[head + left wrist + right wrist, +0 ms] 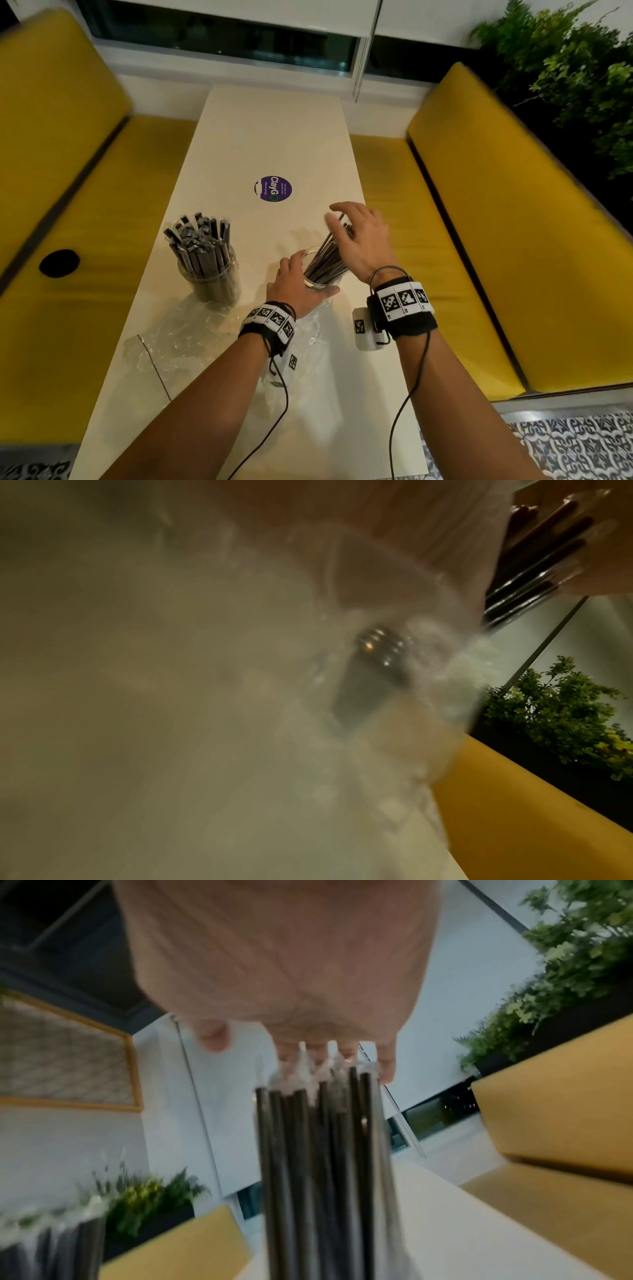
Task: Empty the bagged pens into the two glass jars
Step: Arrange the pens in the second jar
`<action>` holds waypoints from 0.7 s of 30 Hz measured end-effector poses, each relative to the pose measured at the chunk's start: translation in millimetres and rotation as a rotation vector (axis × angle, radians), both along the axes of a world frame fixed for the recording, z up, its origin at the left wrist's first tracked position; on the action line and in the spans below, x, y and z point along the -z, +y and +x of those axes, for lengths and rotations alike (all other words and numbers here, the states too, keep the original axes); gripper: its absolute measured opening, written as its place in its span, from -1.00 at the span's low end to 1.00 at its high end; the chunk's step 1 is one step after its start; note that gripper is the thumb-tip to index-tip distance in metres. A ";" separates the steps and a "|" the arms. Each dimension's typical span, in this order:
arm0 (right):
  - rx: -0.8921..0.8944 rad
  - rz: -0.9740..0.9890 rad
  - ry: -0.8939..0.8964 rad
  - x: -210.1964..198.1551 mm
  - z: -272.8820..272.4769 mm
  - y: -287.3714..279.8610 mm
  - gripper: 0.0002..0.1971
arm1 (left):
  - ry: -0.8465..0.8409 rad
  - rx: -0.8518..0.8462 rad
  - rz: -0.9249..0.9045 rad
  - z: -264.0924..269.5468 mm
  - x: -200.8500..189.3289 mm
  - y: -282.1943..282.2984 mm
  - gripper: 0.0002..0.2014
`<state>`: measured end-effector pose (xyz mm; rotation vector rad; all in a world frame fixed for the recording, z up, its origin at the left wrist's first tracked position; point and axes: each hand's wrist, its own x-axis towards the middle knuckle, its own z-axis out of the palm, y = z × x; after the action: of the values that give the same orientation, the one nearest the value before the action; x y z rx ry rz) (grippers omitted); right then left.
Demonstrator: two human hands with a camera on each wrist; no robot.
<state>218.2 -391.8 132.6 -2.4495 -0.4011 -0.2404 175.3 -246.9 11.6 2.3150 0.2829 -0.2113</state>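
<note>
Your left hand [297, 286] curls round the second jar [320, 281], right hand [359, 240] spread over its pens [329, 255]; the first jar [214, 274] is full, bags [178, 339] seemingly empty.

Dark pens [327, 255] upright in jars [214, 277]

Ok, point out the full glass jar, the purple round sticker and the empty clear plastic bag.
Full glass jar [219, 286], head view, front wall.
Purple round sticker [273, 188], head view, centre.
Empty clear plastic bag [191, 329], head view, crumpled middle.
</note>
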 end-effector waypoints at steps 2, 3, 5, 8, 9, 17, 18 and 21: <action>-0.096 -0.094 -0.011 9.1 -1.9 1.0 -0.36 | 0.014 0.008 0.003 0.3 -1.3 -0.3 0.19; -0.127 -0.114 -0.024 15.6 -0.7 2.2 -0.39 | 0.022 0.010 0.004 0.5 -2.2 -0.4 0.20; -0.116 -0.054 -0.079 27.5 2.0 5.1 -0.64 | 0.022 0.007 0.002 0.2 -2.9 -0.4 0.18; 0.033 0.127 -0.193 31.2 4.7 6.7 -0.89 | 0.010 -0.002 -0.001 -1.1 -1.9 -0.2 0.14; 0.098 0.181 -0.204 30.6 4.9 5.7 -0.90 | 0.006 -0.004 -0.003 -1.1 -1.7 -0.4 0.14; 0.170 -0.087 -0.092 34.8 -2.3 14.4 -0.58 | 0.008 -0.011 0.001 0.3 0.3 -1.2 0.16; 0.152 -0.111 -0.077 32.0 -0.6 12.6 -0.55 | 0.013 -0.015 -0.002 0.5 -0.2 -1.0 0.16; 0.098 -0.057 -0.110 33.9 4.0 5.0 -0.60 | 0.015 -0.016 -0.023 0.9 -2.3 -0.3 0.16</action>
<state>222.2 -386.8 98.7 -2.5222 -0.3396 -0.4123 176.2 -247.2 13.9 2.2887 0.3047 -0.2229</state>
